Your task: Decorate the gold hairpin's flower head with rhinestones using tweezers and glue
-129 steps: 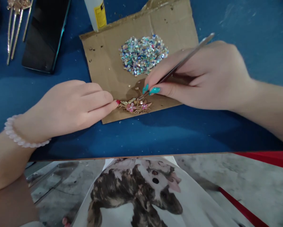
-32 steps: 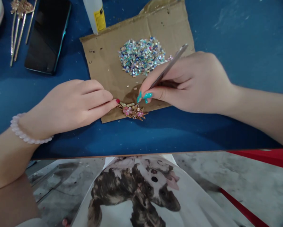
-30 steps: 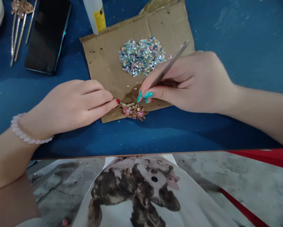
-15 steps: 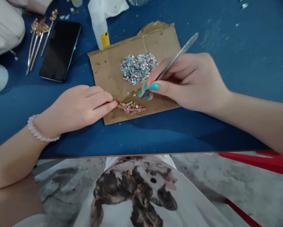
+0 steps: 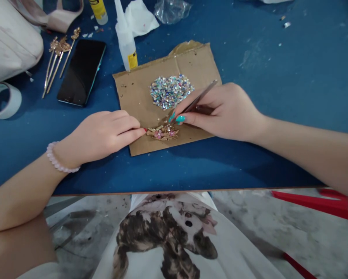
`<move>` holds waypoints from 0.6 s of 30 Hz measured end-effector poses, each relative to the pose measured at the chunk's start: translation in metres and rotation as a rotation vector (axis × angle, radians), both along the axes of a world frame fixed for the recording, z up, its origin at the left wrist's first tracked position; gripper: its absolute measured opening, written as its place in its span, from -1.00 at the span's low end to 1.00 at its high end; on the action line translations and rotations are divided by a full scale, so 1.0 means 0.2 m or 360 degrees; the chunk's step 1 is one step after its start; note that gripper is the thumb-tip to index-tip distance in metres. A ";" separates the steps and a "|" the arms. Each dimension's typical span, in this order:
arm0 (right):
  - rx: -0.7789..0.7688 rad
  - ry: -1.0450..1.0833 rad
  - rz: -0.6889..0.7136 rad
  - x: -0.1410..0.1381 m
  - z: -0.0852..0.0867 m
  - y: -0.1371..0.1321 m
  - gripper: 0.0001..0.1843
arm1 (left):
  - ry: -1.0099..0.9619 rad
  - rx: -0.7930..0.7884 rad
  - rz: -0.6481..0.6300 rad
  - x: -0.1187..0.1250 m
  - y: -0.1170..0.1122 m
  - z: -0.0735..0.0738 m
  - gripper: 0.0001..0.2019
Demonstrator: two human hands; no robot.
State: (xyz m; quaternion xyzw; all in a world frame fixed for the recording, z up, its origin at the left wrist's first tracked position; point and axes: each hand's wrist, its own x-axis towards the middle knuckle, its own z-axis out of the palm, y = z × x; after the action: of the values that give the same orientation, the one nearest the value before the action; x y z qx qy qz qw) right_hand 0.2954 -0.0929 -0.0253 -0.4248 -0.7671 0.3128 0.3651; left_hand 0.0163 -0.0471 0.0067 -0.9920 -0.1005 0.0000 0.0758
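Observation:
On the cardboard sheet lies a small gold ornament with pink flowers. My left hand is closed, its fingertips gripping the left end of this piece; the thumb is hidden. My right hand pinches a pair of metal tweezers, tilted with the handle end up and to the right. The tips point down at the top edge of the ornament, among its small stones; whether they grip a stone is too small to tell. A heap of shiny multicoloured chips spreads on the cardboard just beyond.
A glue bottle with a yellow label stands at the cardboard's back edge, near white tissue. To the left are a black phone, several gold hairpins, a tape roll and a pale bag. Another bottle stands behind.
My right hand has moved the tweezers down and left, so their tips now reach the ornament. The tweezers lie at a lower slant. My left hand keeps its hold; the whole view has shifted slightly.

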 end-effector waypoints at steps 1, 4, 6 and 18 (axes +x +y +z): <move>0.0009 -0.0009 -0.0009 0.00 0.00 0.00 -0.92 | -0.0003 0.0011 -0.0008 0.00 0.00 0.00 -0.63; 0.0033 0.0001 -0.0024 0.00 0.00 0.00 -0.93 | -0.0027 0.0062 -0.0048 0.00 0.00 -0.01 -0.63; 0.0062 -0.0009 -0.0026 0.00 0.00 0.00 -0.93 | -0.0056 0.0116 -0.0087 0.00 -0.01 -0.01 -0.64; 0.0259 -0.0087 -0.0072 -0.02 -0.01 -0.01 -0.88 | -0.0105 0.0177 -0.0164 -0.01 0.00 -0.01 -0.68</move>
State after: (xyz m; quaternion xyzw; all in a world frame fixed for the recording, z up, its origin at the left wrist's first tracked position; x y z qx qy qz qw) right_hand 0.2920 -0.0949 -0.0275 -0.4191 -0.7899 0.2294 0.3844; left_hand 0.0150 -0.0473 0.0053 -0.9896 -0.0515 -0.0421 0.1274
